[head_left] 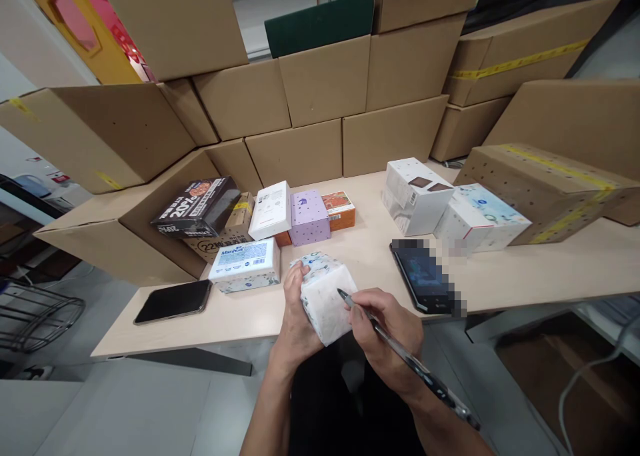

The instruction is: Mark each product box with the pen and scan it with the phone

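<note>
My left hand (296,316) is wrapped round the left side of a tissue pack (327,306), with a floral side and a plain white end turned up towards me. Between the fingers of my right hand (387,326) is a pen (407,356), its dark tip at the white end of the pack. I cannot tell whether the tip touches it. The pack is held over the table's front edge. Left of it lies another pack, white and blue and marked Manhua (246,266).
Phones lie at the left (173,302) and right (420,276) of the table (240,316). Behind stand a black box (197,206), a purple box (310,217), an orange box (343,211) and white boxes (270,209). Stacked cartons (295,153) wall the back.
</note>
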Demonstrator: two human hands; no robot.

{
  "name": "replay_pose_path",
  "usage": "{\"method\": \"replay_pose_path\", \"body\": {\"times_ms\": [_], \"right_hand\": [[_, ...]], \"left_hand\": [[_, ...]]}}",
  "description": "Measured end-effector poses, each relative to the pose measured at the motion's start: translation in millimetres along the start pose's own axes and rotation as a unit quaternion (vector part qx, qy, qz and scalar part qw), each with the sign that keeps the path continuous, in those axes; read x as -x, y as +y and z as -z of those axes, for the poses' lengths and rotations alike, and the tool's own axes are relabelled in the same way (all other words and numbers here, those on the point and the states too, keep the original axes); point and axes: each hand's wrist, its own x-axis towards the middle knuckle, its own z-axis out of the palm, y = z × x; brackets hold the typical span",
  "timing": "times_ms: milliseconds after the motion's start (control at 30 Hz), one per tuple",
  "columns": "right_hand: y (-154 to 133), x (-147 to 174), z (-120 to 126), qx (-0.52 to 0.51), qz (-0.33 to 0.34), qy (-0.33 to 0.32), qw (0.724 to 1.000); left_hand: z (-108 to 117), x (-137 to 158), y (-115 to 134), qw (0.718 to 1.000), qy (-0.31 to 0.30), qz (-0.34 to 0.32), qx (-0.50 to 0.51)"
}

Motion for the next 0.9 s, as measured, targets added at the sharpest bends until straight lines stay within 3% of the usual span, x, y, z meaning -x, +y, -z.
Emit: {"method": "replay_pose_path", "body": {"times_ms": [367,700,833,900], "right_hand": [[-0.8,-2.8,0.4,0.040,0.029,-0.010,0.999],[-3.1,-5.0,1.1,-0.010,-0.008,-0.024,1.000],[10.3,4.7,3.0,-0.117,-0.065,0.034,0.990],[22.3,6.3,5.8,-0.106,-0.089,0.090,0.986]], "left_hand": [[0.2,1.9,-1.7,1.000,-0.004,0.019,0.012],[-0.1,5.5,-4.7,0.999,-0.008,0.024,0.025],[-0.7,8.1,-7.6,0.998,-0.019,0.040,0.033],[-0.2,8.4,-9.0,0.997,-0.027,0.058,0.052]]}}
